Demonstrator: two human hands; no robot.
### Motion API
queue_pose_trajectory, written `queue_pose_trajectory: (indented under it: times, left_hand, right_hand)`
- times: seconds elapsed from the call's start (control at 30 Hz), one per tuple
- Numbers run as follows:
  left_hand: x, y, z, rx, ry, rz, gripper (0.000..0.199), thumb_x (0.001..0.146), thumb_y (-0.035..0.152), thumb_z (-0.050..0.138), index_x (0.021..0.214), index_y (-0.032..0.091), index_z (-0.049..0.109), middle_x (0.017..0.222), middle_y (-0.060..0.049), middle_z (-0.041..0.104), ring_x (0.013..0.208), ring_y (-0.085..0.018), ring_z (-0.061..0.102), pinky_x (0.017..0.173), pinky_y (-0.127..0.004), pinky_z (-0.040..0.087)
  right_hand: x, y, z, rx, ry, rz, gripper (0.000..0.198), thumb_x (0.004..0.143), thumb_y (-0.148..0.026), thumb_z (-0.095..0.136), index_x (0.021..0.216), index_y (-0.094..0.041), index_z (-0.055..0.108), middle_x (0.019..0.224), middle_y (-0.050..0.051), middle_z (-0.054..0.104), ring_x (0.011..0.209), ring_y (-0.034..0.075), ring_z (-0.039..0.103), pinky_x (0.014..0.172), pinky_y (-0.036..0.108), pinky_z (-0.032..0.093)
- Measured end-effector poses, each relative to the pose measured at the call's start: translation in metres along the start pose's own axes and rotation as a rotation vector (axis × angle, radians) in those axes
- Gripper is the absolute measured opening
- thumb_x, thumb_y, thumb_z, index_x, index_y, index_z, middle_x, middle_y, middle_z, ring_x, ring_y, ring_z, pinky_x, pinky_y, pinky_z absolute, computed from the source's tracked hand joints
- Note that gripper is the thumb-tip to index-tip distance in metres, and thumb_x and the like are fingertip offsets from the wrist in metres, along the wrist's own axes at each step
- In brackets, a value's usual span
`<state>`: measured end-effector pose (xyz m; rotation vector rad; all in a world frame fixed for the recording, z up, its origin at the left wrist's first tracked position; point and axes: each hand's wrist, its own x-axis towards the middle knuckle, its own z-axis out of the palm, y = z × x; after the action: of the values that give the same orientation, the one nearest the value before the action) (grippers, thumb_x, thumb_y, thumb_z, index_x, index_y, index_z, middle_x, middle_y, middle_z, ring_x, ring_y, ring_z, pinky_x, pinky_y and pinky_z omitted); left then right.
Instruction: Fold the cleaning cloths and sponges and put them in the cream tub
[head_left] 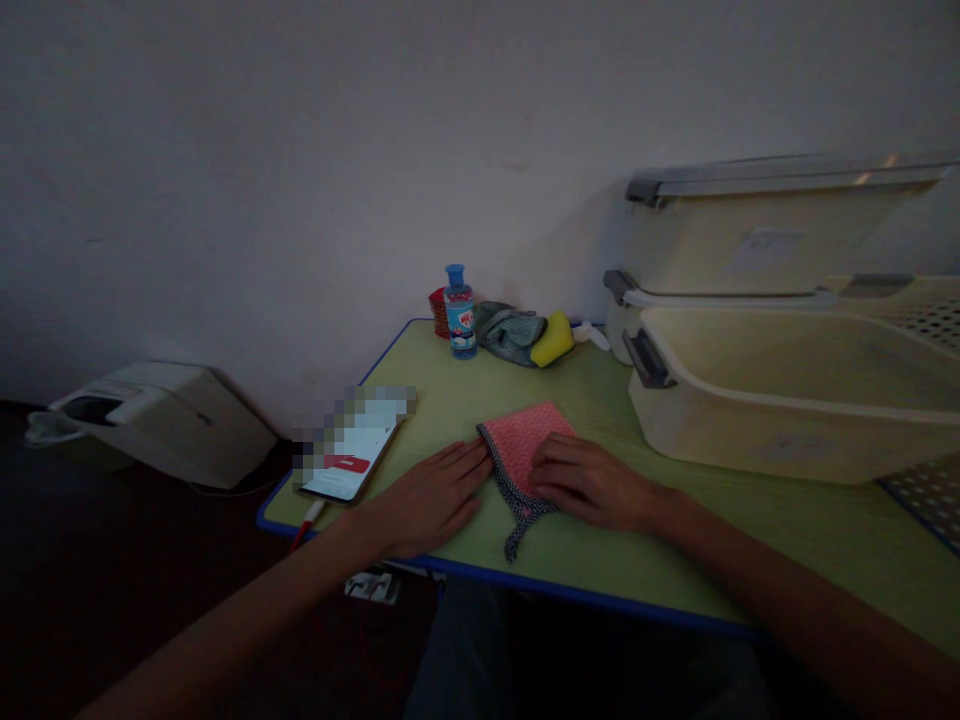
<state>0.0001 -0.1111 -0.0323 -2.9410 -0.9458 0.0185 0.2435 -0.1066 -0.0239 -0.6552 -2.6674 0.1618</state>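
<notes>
A pink cleaning cloth (pixel 517 440) with a black-and-white checked edge and a hanging loop lies on the green tabletop, seemingly folded. My left hand (pixel 439 500) rests flat beside it, fingers stretched out and their tips at the cloth's left edge. Over the right side of the cloth, my right hand (pixel 589 480) has its fingers curled and closed on the fabric. The fingertips of that hand are partly hidden.
A phone (pixel 360 450) with a lit screen and a cable lies left. Behind are a blue bottle (pixel 460 320), a grey cloth (pixel 510 332), and a yellow sponge (pixel 553 340). An open cream bin (pixel 750 440) stands right, lidded bins behind it. The blue table edge (pixel 570 592) is near me.
</notes>
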Motion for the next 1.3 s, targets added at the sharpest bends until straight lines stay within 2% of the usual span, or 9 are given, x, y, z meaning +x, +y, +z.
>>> queue_pose_trajectory:
  times: [0.13, 0.3, 0.4, 0.63, 0.83, 0.97, 1.13, 1.3]
  left_hand:
    - [0.000, 0.000, 0.000, -0.008, 0.027, 0.004, 0.046, 0.093, 0.030, 0.026, 0.133, 0.009, 0.036, 0.141, -0.013, 0.036, 0.132, -0.020, 0.030, 0.111, -0.035, 0.023]
    - [0.001, 0.001, 0.000, -0.015, 0.004, 0.000, 0.046, 0.093, 0.029, 0.025, 0.133, 0.009, 0.036, 0.141, -0.013, 0.037, 0.132, -0.022, 0.031, 0.110, -0.038, 0.023]
    - [0.003, 0.000, -0.001, -0.008, -0.028, 0.018, 0.046, 0.093, 0.028, 0.025, 0.132, 0.008, 0.036, 0.141, -0.014, 0.036, 0.132, -0.022, 0.030, 0.110, -0.039, 0.022]
    - [0.016, -0.002, -0.008, -0.062, -0.015, 0.136, 0.039, 0.091, 0.025, 0.029, 0.124, 0.008, 0.044, 0.135, -0.013, 0.043, 0.131, -0.020, 0.031, 0.111, -0.033, 0.021]
    - [0.031, -0.006, -0.003, -0.105, -0.005, 0.201, 0.036, 0.090, 0.025, 0.032, 0.116, 0.007, 0.050, 0.126, -0.015, 0.051, 0.123, -0.022, 0.041, 0.107, -0.035, 0.028]
    - [0.043, -0.008, 0.002, -0.158, -0.025, 0.222, 0.032, 0.089, 0.023, 0.032, 0.104, 0.009, 0.056, 0.114, -0.014, 0.059, 0.111, -0.021, 0.052, 0.103, -0.036, 0.034]
    - [0.057, -0.007, -0.003, -0.282, -0.057, 0.197, 0.026, 0.086, 0.016, 0.033, 0.097, 0.014, 0.057, 0.113, -0.009, 0.060, 0.106, -0.019, 0.054, 0.099, -0.033, 0.036]
    - [0.069, -0.007, 0.000, -0.225, -0.047, 0.225, 0.023, 0.080, 0.009, 0.038, 0.089, 0.013, 0.058, 0.106, -0.009, 0.064, 0.094, -0.017, 0.058, 0.092, -0.026, 0.040]
  right_hand:
    - [-0.002, -0.004, -0.007, -0.066, -0.024, 0.020, 0.024, 0.088, -0.022, 0.039, 0.073, -0.015, 0.057, 0.071, 0.005, 0.056, 0.064, 0.014, 0.048, 0.059, 0.025, 0.039]
    - [0.001, -0.009, -0.005, -0.061, -0.201, 0.097, 0.023, 0.090, -0.022, 0.037, 0.076, -0.016, 0.054, 0.072, 0.003, 0.056, 0.065, 0.013, 0.049, 0.060, 0.025, 0.036]
    - [0.002, -0.008, 0.001, -0.028, -0.249, 0.131, 0.026, 0.091, -0.024, 0.034, 0.077, -0.016, 0.054, 0.074, 0.003, 0.056, 0.067, 0.013, 0.050, 0.062, 0.025, 0.035]
    - [0.001, -0.005, 0.004, -0.008, -0.240, 0.128, 0.024, 0.090, -0.023, 0.036, 0.076, -0.015, 0.055, 0.074, 0.003, 0.057, 0.067, 0.014, 0.049, 0.062, 0.026, 0.034]
    - [0.000, -0.004, 0.006, -0.013, -0.219, 0.119, 0.022, 0.089, -0.022, 0.038, 0.077, -0.016, 0.055, 0.076, 0.003, 0.058, 0.068, 0.014, 0.050, 0.062, 0.026, 0.033]
    - [0.000, -0.005, 0.006, -0.014, -0.220, 0.110, 0.022, 0.089, -0.021, 0.038, 0.077, -0.016, 0.056, 0.077, 0.003, 0.058, 0.069, 0.014, 0.051, 0.063, 0.026, 0.035]
    - [0.000, -0.006, 0.004, -0.002, -0.216, 0.091, 0.020, 0.088, -0.019, 0.038, 0.078, -0.015, 0.055, 0.079, 0.004, 0.059, 0.071, 0.014, 0.052, 0.065, 0.026, 0.037]
    - [-0.001, -0.005, 0.005, 0.006, -0.219, 0.096, 0.020, 0.088, -0.019, 0.037, 0.081, -0.015, 0.055, 0.082, 0.005, 0.060, 0.074, 0.015, 0.054, 0.068, 0.027, 0.038]
